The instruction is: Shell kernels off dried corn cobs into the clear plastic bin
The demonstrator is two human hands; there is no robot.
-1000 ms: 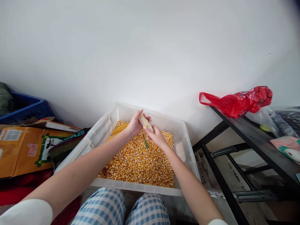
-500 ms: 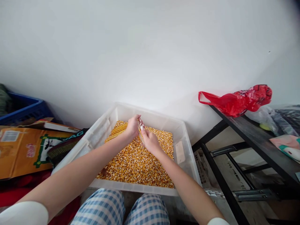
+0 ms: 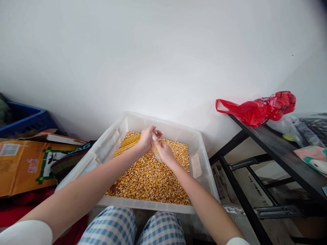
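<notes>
- Corn cob (image 3: 156,154): gripped between the right hand (image 3: 165,153) and the left hand (image 3: 146,139), above loose kernels (image 3: 153,183) in a plastic tub (image 3: 143,203). It lies tilted; the visible part is mostly pale with some yellow. Hands cover the remainder.
- Condition of right hand: closed about the nearer end, thumb pressed along the cob; its other fingers are partly hidden.
- Condition of left hand: curled around the farther end; exact finger contact cannot be told.
- Loose kernels: yellow and whitish, a broad layer beneath both hands.
- Yellow ears (image 3: 127,144): lying on the left side of the layer, beyond the left forearm, which partly covers them.
- Plastic tub: translucent, with a pale label (image 3: 196,165) on its right wall.
- Left of tub: mesh bag (image 3: 65,166) beside an orange-brown carton (image 3: 24,170); blue crate (image 3: 30,117) behind.
- Right of tub: black-framed shelf (image 3: 281,146), bearing a crumpled red bag (image 3: 258,109).
- Background: white wall (image 3: 153,61).
</notes>
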